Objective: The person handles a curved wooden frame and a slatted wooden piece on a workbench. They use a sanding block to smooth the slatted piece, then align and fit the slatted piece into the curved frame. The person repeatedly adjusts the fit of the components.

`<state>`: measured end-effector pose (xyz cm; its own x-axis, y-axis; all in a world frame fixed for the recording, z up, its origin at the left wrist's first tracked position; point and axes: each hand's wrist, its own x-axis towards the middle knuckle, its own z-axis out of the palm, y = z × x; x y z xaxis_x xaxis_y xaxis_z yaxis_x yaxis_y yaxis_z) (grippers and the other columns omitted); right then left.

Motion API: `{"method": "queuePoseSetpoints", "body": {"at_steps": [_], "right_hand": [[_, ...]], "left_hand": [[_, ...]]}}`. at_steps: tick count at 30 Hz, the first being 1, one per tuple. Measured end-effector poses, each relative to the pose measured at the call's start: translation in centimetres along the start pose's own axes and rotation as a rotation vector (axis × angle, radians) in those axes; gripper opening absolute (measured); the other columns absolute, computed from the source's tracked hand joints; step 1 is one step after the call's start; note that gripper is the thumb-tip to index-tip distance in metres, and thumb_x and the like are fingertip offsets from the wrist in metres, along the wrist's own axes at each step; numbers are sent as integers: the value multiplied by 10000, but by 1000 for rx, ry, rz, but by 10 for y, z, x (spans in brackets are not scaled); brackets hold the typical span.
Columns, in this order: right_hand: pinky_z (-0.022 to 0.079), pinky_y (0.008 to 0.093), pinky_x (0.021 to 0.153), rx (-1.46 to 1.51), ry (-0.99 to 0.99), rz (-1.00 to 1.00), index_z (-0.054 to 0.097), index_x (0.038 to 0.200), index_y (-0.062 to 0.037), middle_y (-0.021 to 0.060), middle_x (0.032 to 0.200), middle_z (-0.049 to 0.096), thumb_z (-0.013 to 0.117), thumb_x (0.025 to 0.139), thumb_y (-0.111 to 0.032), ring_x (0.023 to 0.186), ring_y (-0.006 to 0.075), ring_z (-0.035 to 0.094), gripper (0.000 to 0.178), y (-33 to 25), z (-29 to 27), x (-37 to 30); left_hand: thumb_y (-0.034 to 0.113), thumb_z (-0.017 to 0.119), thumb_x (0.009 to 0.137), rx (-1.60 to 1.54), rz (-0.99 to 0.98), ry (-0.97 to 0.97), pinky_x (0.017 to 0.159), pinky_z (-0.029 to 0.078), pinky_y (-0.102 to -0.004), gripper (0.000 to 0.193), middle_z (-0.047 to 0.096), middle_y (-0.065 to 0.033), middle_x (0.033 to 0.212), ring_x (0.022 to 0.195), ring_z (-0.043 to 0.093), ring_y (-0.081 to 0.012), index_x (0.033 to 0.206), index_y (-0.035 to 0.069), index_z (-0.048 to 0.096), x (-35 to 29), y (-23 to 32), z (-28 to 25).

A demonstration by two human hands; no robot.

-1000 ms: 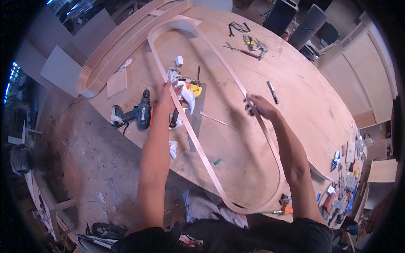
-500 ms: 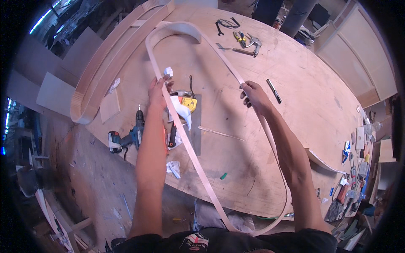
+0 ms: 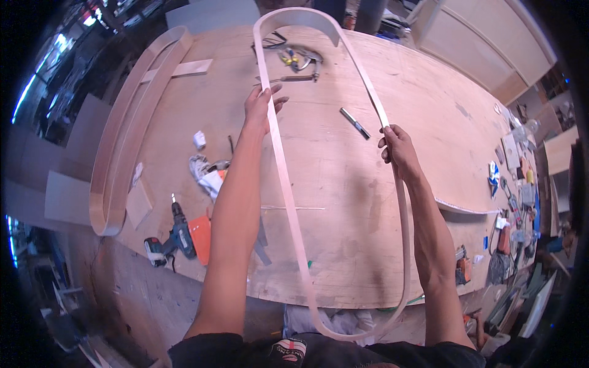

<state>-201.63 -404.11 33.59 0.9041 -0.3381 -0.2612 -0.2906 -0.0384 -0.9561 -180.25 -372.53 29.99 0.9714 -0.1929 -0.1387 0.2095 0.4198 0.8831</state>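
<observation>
Between my two hands is a long oval frame of thin, pale bent wood [image 3: 286,184], its rounded far end raised over the table and its near curve close to my body. My left hand [image 3: 260,109] grips the left long side, thumb on one face and fingers on the inside. Farther down the opposite side, my right hand [image 3: 400,152] is closed round the strip. A second oval wooden frame [image 3: 113,159] lies at the table's left edge, a short flat board [image 3: 178,70] under it. Through the held frame's opening shows a dark marker-like tube [image 3: 355,123].
The wooden tabletop [image 3: 442,153] carries a cordless drill [image 3: 178,233] at the near left, pliers [image 3: 288,58] at the back, and crumpled white paper [image 3: 199,140]. A curved strip [image 3: 466,210] lies right, near scattered tools. A pale panel [image 3: 472,49] stands behind.
Both hands have carried the oval frame to the right, and its far end now stands farther out over the table. My view has shifted too. The grip of both hands stays.
</observation>
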Motion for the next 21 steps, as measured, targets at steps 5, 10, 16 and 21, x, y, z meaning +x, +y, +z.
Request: {"method": "queuePoseSetpoints", "body": {"at_steps": [5, 10, 16, 21], "right_hand": [[442, 242, 454, 87, 205, -6, 580, 1145, -35, 39, 786, 620, 482, 1105, -298, 512, 89, 560, 284, 31, -39, 2], [441, 257, 453, 113, 302, 40, 582, 1169, -31, 54, 804, 621, 482, 1102, -301, 520, 99, 558, 295, 75, -50, 12], [447, 264, 461, 163, 331, 50, 616, 1189, -12, 45, 799, 628, 457, 1110, -287, 527, 94, 536, 327, 97, -38, 40], [490, 322, 508, 139, 365, 61, 625, 1226, 28, 89, 831, 648, 422, 1089, -232, 579, 151, 592, 356, 96, -25, 62]], "left_hand": [[164, 430, 1119, 87, -110, -183, 604, 617, -267, 365, 664, -144, 1348, 920, 761, -295, 1462, 39, 448, 70, -42, 69], [242, 375, 1142, 214, -196, -187, 598, 613, -277, 364, 665, -121, 1369, 907, 763, -293, 1446, 74, 482, 103, -97, 96], [361, 399, 1133, 306, -168, -120, 561, 617, -324, 429, 700, -136, 1258, 806, 758, -269, 1346, 24, 559, 133, -116, 81], [377, 515, 1101, 521, -137, -95, 639, 611, -327, 441, 679, -101, 1195, 853, 720, -200, 1364, 31, 586, 95, -103, 59]]}}
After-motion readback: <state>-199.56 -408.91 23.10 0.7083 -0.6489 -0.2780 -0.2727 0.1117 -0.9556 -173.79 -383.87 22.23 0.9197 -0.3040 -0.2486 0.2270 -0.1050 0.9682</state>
